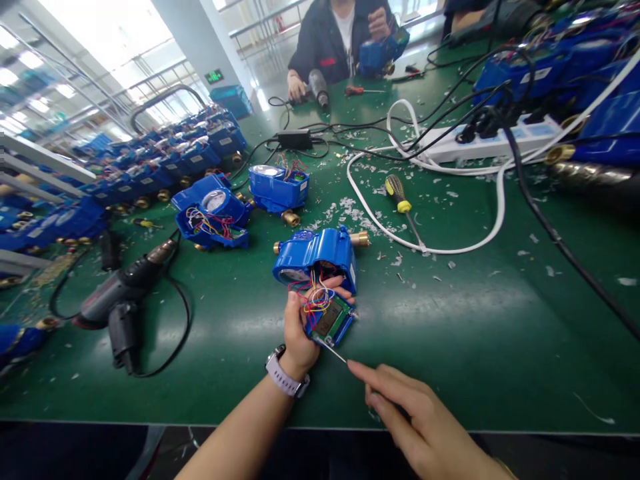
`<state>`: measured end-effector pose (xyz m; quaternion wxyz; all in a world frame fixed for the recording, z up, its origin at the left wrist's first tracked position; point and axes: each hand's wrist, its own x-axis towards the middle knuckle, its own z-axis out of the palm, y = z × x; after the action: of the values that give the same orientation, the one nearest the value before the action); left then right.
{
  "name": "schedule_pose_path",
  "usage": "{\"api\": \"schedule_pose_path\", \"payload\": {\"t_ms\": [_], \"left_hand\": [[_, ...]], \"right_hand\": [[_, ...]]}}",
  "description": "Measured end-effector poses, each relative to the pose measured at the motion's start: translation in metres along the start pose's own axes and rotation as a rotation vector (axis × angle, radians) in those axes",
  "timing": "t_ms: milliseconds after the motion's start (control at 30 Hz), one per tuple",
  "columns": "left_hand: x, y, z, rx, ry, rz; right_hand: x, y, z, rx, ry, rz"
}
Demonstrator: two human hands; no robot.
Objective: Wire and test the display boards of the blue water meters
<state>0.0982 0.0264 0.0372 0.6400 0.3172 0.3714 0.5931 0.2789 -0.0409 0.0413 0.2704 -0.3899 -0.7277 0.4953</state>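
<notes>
— Down at the near edge of the green surface (475,320), both hands are in play. The left hand (299,333) is clamped on a circuit board (333,321) in its blue frame, fingers closed round its left side.

— And where does the board sit against the housing?

— Just in front of the blue meter (313,253), on the person's side, tilted up in the grip. Coloured wires (315,297) run from the meter's open side and bunch up over the board. The meter itself lies on the surface, with a brass fitting (359,239) poking out at its right end.

— Right hand?

— The right hand (425,420) is low and to the right of the board, closed on a thin tool (331,351). The forefinger stretches along the shaft and the handle is buried under the fingers. The metal tip meets the board's lower left corner, right by the left palm.

— So the hands are near but not touching?

— Correct, only that shaft bridges them. There's a wristwatch (286,377) on the left wrist.

— Anything around them?

— A power drill (120,297) lies well off to the left. A yellow-handled screwdriver (397,193) lies beyond the meter, inside a loop of white cable (450,248), with pale shavings (350,210) scattered nearby. Another opened meter (213,220) sits further back on the left. Across the surface a co-worker (335,40) handles a blue unit.
</notes>
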Motion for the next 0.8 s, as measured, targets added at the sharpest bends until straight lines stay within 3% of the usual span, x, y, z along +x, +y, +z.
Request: {"api": "schedule_pose_path", "payload": {"t_ms": [133, 200, 333, 500, 667, 800], "left_hand": [[-0.002, -0.005, 0.007, 0.022, 0.107, 0.053], [-0.003, -0.006, 0.01, 0.031, 0.14, 0.063], [-0.002, -0.004, 0.015, 0.041, 0.151, 0.071], [-0.001, -0.001, 0.018, 0.038, 0.133, 0.088], [-0.001, 0.0, 0.015, 0.016, 0.114, 0.074], [0.001, 0.002, 0.009, -0.027, 0.029, -0.021]], "right_hand": [[-0.005, 0.006, 0.006, -0.43, 0.059, -0.191], [-0.005, 0.002, 0.007, -0.369, 0.073, -0.167], [-0.001, -0.006, 0.006, -0.001, 0.037, -0.005], [-0.003, 0.004, 0.01, -0.286, 0.095, -0.134], [-0.002, -0.001, 0.012, 0.321, 0.043, 0.194], [0.001, -0.005, 0.011, 0.522, 0.037, 0.303]]}}
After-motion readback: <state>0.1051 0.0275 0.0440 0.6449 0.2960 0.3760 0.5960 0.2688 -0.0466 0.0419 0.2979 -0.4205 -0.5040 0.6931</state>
